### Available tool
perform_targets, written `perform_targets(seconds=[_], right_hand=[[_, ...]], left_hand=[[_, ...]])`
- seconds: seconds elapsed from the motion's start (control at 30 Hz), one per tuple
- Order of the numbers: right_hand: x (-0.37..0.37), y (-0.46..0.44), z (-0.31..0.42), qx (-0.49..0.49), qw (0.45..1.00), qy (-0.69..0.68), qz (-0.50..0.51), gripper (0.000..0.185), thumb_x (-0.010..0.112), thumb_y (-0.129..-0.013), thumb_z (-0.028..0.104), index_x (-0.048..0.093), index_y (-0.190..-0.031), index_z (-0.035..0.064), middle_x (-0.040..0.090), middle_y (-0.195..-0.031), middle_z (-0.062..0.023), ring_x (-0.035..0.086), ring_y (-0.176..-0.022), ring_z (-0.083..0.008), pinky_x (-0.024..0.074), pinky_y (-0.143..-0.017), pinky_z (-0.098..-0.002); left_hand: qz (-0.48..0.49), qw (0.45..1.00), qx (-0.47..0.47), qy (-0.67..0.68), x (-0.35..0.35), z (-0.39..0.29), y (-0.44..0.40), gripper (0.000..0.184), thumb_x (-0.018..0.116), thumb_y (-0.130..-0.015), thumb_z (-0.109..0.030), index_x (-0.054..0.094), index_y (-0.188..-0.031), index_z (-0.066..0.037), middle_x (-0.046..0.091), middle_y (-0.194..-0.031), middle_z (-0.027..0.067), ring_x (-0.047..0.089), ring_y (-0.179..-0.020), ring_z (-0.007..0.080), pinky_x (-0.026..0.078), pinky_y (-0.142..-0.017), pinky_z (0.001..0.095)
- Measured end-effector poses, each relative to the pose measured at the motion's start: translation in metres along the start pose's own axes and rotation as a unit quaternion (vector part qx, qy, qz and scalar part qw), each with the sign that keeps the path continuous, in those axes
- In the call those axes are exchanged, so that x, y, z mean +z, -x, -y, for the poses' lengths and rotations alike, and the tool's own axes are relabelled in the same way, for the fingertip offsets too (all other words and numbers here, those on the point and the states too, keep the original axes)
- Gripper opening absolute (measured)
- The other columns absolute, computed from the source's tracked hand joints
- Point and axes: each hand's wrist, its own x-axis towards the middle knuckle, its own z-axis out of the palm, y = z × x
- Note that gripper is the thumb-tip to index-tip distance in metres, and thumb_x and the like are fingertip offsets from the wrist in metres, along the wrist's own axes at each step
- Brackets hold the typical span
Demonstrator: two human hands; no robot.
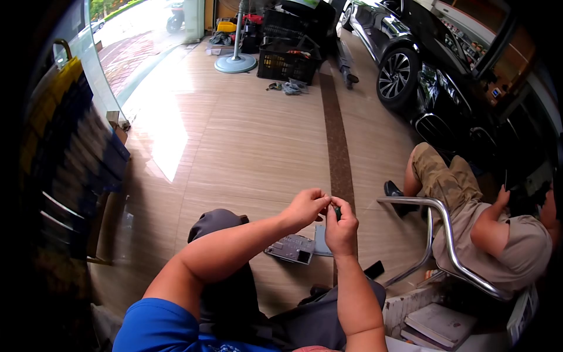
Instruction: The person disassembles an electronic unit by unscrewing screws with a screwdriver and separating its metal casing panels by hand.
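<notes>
My left hand (306,208) is closed in a pinch, its fingertips meeting those of my right hand; whatever lies between them is too small to make out. In my right hand (342,227), closed fingers grip a small dark green object (338,212), mostly hidden by the thumb and fingers. Both hands are raised in front of me above the floor. Below them lies a boxy metal electronic unit (287,249), its top showing small parts and a black square. Beside it is a flat grey panel (322,242), partly covered by my right hand and wrist.
A black phone (374,270) is near my right knee. To the right, a person (487,229) sits beside a curved metal chair frame (448,234). A black car (410,70) stands beyond. Black crates (287,61) and a fan base (235,63) are ahead; a display rack (70,152) is left.
</notes>
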Motion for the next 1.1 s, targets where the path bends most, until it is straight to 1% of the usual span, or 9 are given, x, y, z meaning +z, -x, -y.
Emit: perform_targets(seconds=[0.1,0.17,0.2,0.27,0.6,0.67,0.8,0.87,1.1], right_hand=[[-0.002,-0.001,-0.001,0.006,1.0,0.002,0.005,0.016,0.063,-0.09,0.005,0.066,-0.105,0.002,0.071,-0.092,-0.0179,0.071,-0.085,-0.0302,0.0549,-0.074,-0.037],[-0.003,-0.002,-0.004,-0.029,0.999,0.036,0.016,0.013,0.061,-0.092,0.002,0.064,-0.105,-0.001,0.071,-0.091,-0.0139,0.07,-0.083,-0.0208,0.0548,-0.073,-0.0323],[-0.003,-0.002,-0.004,-0.028,0.999,0.036,0.015,0.013,0.061,-0.092,0.002,0.064,-0.105,-0.001,0.071,-0.091,-0.0139,0.07,-0.083,-0.0208,0.0548,-0.073,-0.0323],[-0.004,-0.003,-0.001,-0.051,0.997,0.052,0.01,0.012,0.062,-0.092,0.002,0.065,-0.103,-0.0004,0.071,-0.09,-0.0154,0.071,-0.083,-0.0229,0.0548,-0.072,-0.0328],[-0.008,-0.005,0.001,-0.06,0.997,0.053,0.009,0.013,0.065,-0.09,0.005,0.066,-0.102,0.0005,0.071,-0.09,-0.016,0.071,-0.082,-0.0261,0.0544,-0.073,-0.0346],[-0.008,-0.006,0.001,-0.07,0.996,0.049,-0.006,0.013,0.066,-0.087,0.003,0.066,-0.101,0.0024,0.069,-0.09,-0.0166,0.069,-0.081,-0.0305,0.0537,-0.07,-0.037],[-0.011,-0.007,0.009,-0.056,0.997,0.056,-0.003,0.012,0.067,-0.087,0.004,0.066,-0.099,0.0025,0.069,-0.089,-0.0164,0.069,-0.08,-0.0311,0.0533,-0.069,-0.0378],[-0.012,-0.007,0.015,-0.072,0.995,0.07,-0.002,0.011,0.067,-0.087,0.004,0.065,-0.098,0.0025,0.068,-0.088,-0.0166,0.068,-0.079,-0.033,0.0529,-0.068,-0.0388],[-0.011,-0.007,0.004,-0.074,0.995,0.06,-0.005,0.009,0.066,-0.088,0.005,0.064,-0.096,0.0027,0.068,-0.088,-0.0173,0.067,-0.08,-0.0354,0.0526,-0.068,-0.0406]], left_hand=[[-0.004,1.0,-0.001,-0.006,0.001,-0.001,0.001,0.019,0.054,-0.101,-0.021,0.059,-0.096,-0.004,0.064,-0.091,0.005,0.064,-0.086,0.0154,0.053,-0.077,0.0322],[-0.008,1.0,-0.002,-0.013,0.001,-0.003,0.002,0.019,0.054,-0.101,-0.021,0.059,-0.095,-0.004,0.064,-0.09,0.0046,0.064,-0.085,0.015,0.053,-0.076,0.0316],[-0.014,1.0,-0.002,-0.019,0.001,-0.003,0.003,0.019,0.054,-0.101,-0.021,0.059,-0.094,-0.004,0.063,-0.088,0.0042,0.064,-0.084,0.0146,0.052,-0.075,0.031],[-0.015,1.0,0.0,-0.019,0.002,-0.002,0.002,0.019,0.054,-0.101,-0.021,0.059,-0.094,-0.004,0.063,-0.088,0.0041,0.064,-0.083,0.0144,0.052,-0.075,0.0308],[-0.035,0.999,0.026,-0.006,0.003,0.002,-0.001,0.015,0.052,-0.099,-0.016,0.059,-0.092,-0.004,0.064,-0.087,0.0047,0.063,-0.081,0.0146,0.052,-0.074,0.0306],[-0.037,0.999,0.031,-0.006,0.004,0.002,-0.001,0.016,0.052,-0.099,-0.016,0.059,-0.092,-0.004,0.064,-0.087,0.0049,0.063,-0.081,0.0146,0.052,-0.073,0.0305],[-0.035,0.999,0.038,-0.003,0.002,0.002,0.0,0.017,0.053,-0.099,-0.017,0.059,-0.092,-0.004,0.064,-0.087,0.0049,0.062,-0.08,0.014,0.053,-0.072,0.0299],[-0.034,0.999,0.037,-0.01,0.002,0.001,0.0,0.018,0.053,-0.1,-0.018,0.059,-0.091,-0.004,0.064,-0.087,0.0046,0.062,-0.079,0.0137,0.053,-0.072,0.0299],[-0.04,0.998,0.036,-0.04,0.003,0.0,0.001,0.019,0.053,-0.101,-0.02,0.059,-0.091,-0.004,0.064,-0.087,0.0041,0.061,-0.079,0.0129,0.052,-0.071,0.0291]])
